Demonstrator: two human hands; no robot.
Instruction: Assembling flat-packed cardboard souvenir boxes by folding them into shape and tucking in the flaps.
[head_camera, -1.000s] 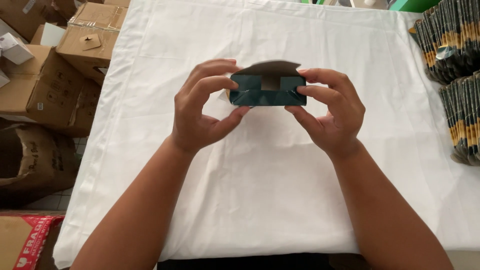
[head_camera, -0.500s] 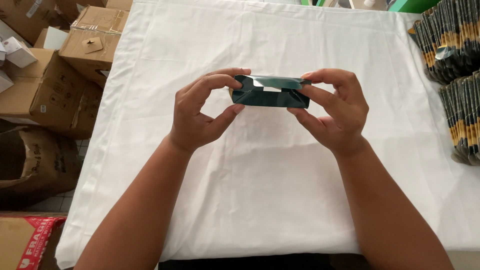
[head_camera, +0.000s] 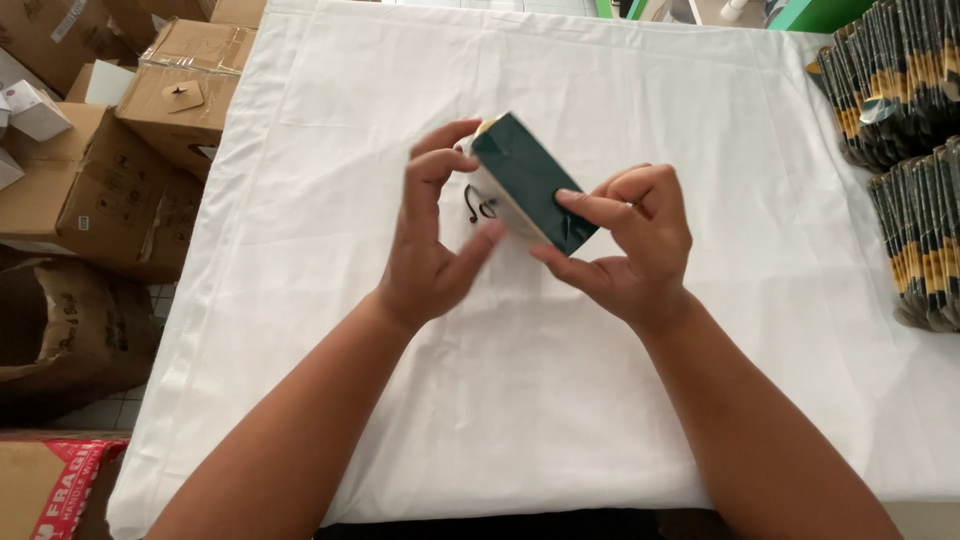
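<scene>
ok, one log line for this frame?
left hand: grips small dark green folded paper bag | right hand: pinches bag's lower corner | bag tilted, above white cloth-covered table

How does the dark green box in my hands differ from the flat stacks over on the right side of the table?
The dark green box is a single piece, opened into shape; the stacks of flat pieces hold many, pressed flat. The box is tilted above the white cloth, gripped by the left hand and right hand; the stacks rest on the cloth, untouched. Both show dark green.
</scene>
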